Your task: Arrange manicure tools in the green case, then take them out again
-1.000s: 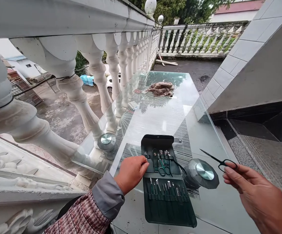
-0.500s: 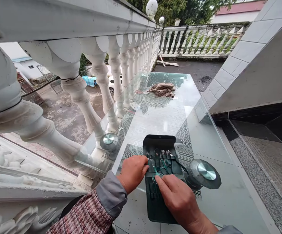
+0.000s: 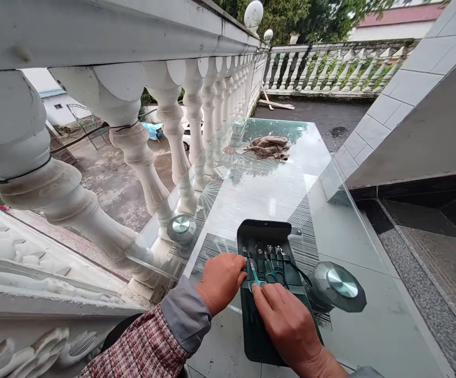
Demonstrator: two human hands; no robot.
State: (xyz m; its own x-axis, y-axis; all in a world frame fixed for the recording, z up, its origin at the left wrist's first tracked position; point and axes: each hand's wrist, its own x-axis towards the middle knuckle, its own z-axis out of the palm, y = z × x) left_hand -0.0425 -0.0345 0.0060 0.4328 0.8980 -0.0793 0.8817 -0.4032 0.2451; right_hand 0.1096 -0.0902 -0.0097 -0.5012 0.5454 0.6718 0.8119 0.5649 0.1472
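A dark green manicure case (image 3: 263, 354) lies unfolded on the glass table. My left hand (image 3: 222, 281) is closed on the case's left edge, thumb and fingers bent together. My right hand (image 3: 288, 323) pinches the green handles of a small pair of scissors (image 3: 253, 271), whose blades point away from me over the case's left side. Under straps in the upper half sit nail clippers (image 3: 278, 252), a second pair of green-handled scissors (image 3: 277, 275) and other slim tools. My right hand hides most of the lower half of the case.
The glass tabletop (image 3: 349, 231) rests on supports with round metal discs, one (image 3: 340, 289) right of the case and another (image 3: 181, 226) to its left. A crumpled brown cloth (image 3: 269, 148) lies at the far end. White balusters (image 3: 133, 163) run along the left; granite steps (image 3: 432, 268) stand right.
The view has shifted slightly, so everything sits a little further right. My right hand now covers more of the tools in the lower half of the case. Both hands keep their hold.
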